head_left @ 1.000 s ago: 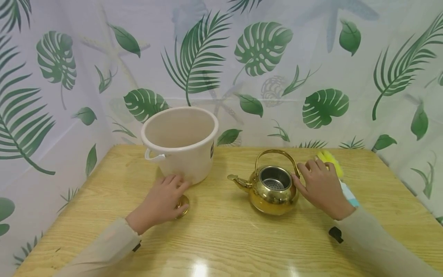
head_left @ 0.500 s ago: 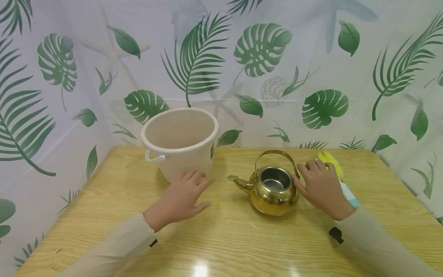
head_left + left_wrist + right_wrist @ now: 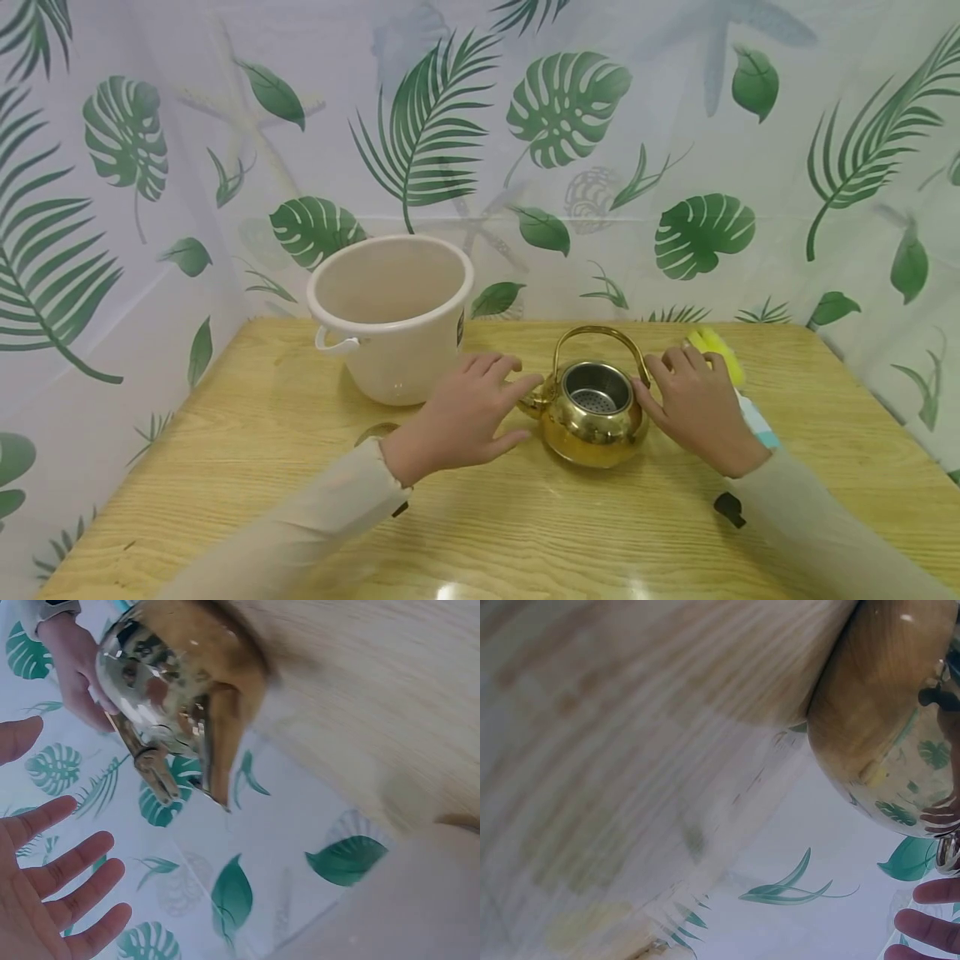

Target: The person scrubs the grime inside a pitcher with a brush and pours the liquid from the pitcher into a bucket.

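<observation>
A shiny gold teapot (image 3: 592, 437) stands on the table with its lid off, its arched handle up and a steel strainer in its opening. My right hand (image 3: 693, 408) is at the teapot's right side, thumb and index finger on either side of the handle's base. My left hand (image 3: 468, 417), fingers spread and holding nothing, hangs by the spout and overlaps its tip in the head view. In the left wrist view the teapot's spout (image 3: 221, 750) points away past those spread fingers. Behind my left wrist a round gold lid (image 3: 377, 432) lies on the table, mostly hidden.
A white bucket (image 3: 401, 367) with a white handle stands at the back left, near the leaf-printed cloth (image 3: 570, 258). Partly behind my right hand lie a fluffy yellow thing (image 3: 718, 350) and a white and turquoise object (image 3: 759, 425). The wooden table (image 3: 570, 533) stretches toward me.
My left hand has let go of the gold lid and moved right, across to the teapot's spout. My right hand and the teapot have stayed in place.
</observation>
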Demonstrator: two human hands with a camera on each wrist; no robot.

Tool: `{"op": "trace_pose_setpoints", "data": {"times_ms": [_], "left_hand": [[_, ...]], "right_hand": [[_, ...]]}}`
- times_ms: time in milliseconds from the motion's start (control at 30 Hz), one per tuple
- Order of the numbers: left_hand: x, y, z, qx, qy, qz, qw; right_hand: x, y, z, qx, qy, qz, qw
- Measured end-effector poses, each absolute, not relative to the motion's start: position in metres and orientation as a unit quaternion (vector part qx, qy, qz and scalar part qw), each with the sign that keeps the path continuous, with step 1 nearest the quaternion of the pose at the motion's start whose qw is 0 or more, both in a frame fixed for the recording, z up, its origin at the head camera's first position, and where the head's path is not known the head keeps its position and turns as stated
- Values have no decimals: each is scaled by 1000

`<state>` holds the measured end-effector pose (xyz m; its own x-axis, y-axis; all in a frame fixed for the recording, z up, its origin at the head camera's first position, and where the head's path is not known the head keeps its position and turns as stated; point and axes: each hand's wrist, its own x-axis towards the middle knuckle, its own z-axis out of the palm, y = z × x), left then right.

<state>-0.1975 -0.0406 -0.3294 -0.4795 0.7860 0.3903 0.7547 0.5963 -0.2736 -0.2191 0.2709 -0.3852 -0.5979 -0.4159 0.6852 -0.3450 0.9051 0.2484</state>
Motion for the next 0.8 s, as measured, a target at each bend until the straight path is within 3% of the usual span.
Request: {"op": "trace_pose_setpoints", "data": {"times_ms": [800], "left_hand": [[-193, 32, -328, -463, -857, 51, 221]], "right_hand": [[-218, 271, -385, 218, -890, -51, 397]]}}
